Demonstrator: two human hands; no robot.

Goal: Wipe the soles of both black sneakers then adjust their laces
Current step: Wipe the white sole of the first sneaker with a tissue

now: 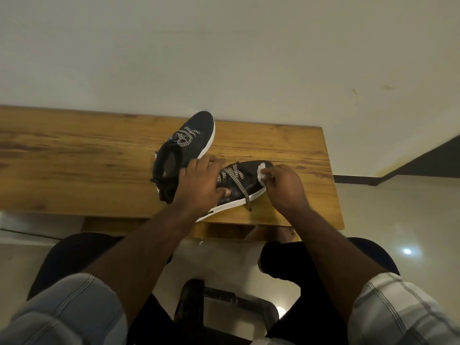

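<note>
Striped sleeves [74,307] frame the bottom of my view, my bare forearms reaching up from them toward the desk [74,170]. My left hand [201,185] lies curled over the collar and lace area of the nearer sneaker [239,188], fingers wrapped over its top and the thumb pressed against its side, gripping it. My right hand [286,185] pinches a small white wipe [261,173] between thumb and fingertips and holds it against the toe of that same shoe. This sneaker rests on the desk near the front edge, its toe pointing away to the right and its white sole [231,205] facing me along the side. Its checkered laces [236,178] cross over the tongue, and one loose end trails down over the sole onto the wood. Just beyond my left hand stands the second black sneaker [189,143], upright, toe pointing toward the wall [224,58], its own patterned laces bunched over the tongue and its heel touching or almost touching the shoe I hold; I cannot tell which. Both shoes sit in the right half of the wooden desk, which butts against the pale wall. Below the desk edge I see my dark trousers [298,282] and the glossy floor [398,232].
</note>
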